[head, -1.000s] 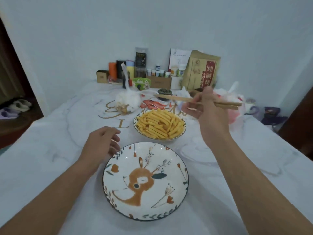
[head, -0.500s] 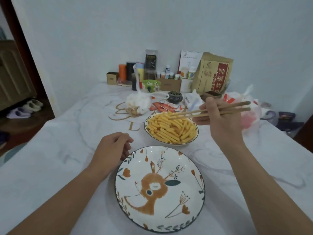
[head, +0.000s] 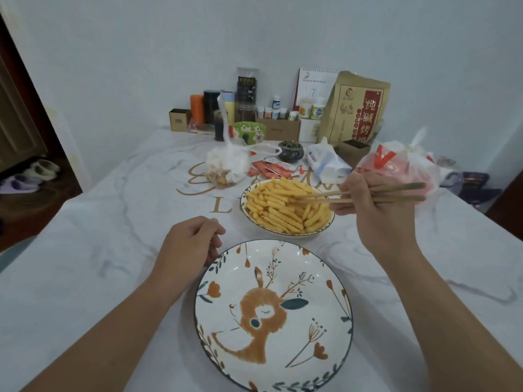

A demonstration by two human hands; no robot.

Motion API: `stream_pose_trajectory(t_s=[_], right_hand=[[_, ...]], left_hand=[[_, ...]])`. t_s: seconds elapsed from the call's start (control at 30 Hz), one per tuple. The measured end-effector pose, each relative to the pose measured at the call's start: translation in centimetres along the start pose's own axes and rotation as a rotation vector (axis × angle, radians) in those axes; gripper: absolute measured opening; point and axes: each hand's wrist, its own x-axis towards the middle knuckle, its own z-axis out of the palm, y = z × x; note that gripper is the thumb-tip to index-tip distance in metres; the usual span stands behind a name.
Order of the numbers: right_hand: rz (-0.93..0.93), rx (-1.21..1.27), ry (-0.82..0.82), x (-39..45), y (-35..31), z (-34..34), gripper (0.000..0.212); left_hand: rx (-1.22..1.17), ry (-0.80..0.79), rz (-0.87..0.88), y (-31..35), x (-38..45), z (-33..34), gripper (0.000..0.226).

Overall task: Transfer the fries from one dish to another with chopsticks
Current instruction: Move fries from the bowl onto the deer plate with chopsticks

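Note:
A white bowl [head: 321, 230] heaped with yellow fries [head: 280, 207] stands mid-table. In front of it lies a large plate [head: 314, 264] painted with an orange deer, with nothing on it. My right hand [head: 376, 213] grips a pair of wooden chopsticks [head: 396, 192], their tips reaching left into the fries at the bowl's right side. My left hand [head: 189, 241] rests on the table with loosely curled fingers, touching the plate's upper left rim and holding nothing.
Behind the bowl lie a knotted plastic bag of snacks [head: 226, 168], red sachets [head: 271, 169], a tissue pack [head: 325, 162] and a red-and-white bag [head: 396, 162]. Jars, bottles, boxes and a brown paper bag [head: 356, 108] line the wall. Table edges fall away left and right.
My right hand has lowered and swung the chopsticks left, so their tips now sit among the fries. The view has shifted closer; my left hand stays by the plate.

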Motion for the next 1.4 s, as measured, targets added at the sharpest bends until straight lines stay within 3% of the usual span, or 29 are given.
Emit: stream_pose_trajectory(t_s=[0.53,0.73,0.93,1.13,1.27,1.4], right_hand=[[-0.056,-0.004,0.007,0.2,1.2,-0.4,0.025],[0.068,0.054,-0.019,0.1,1.3,-0.1,0.028],[0.065,0.046,-0.039,0.6,1.6,0.7,0.023],[0.113,0.294,0.027,0.7,-0.1,0.1,0.037],[0.275,0.449,-0.150,0.2,-1.7,-0.7,0.049],[0.326,0.368,-0.315,-0.4,-2.1,-0.8,0.053]], left_hand=[[0.092,0.018,0.027,-0.5,0.1,0.4,0.031],[0.113,0.020,0.026,-0.4,0.0,0.4,0.030],[0.122,0.029,0.023,-0.5,0.0,0.5,0.030],[0.111,0.035,0.032,-0.5,-0.1,0.3,0.030],[-0.057,0.102,0.006,-0.3,-0.1,0.0,0.029],[-0.148,0.168,-0.024,-0.4,0.2,-0.3,0.030]])
